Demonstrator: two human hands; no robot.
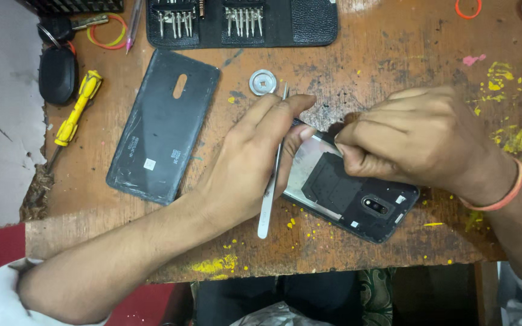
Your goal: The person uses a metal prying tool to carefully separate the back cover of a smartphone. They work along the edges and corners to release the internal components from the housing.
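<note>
An opened smartphone [357, 196], its back removed, lies on the worn wooden table [394, 48] with its long axis running from upper left to lower right, camera end nearest the table's near edge. The left hand [249, 163] steadies its upper-left end and holds metal tweezers [271, 181] loosely under the fingers. The right hand [412, 136] is curled closed over the phone's upper edge; what it pinches is hidden. The detached back cover [161, 127] lies to the left, well apart.

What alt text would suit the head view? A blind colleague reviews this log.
Two bare hands work on an opened phone on a worn wooden table: the left hand holds tweezers, the right hand presses on the phone's upper end. The removed back cover and a yellow screwdriver lie to the left.
</note>
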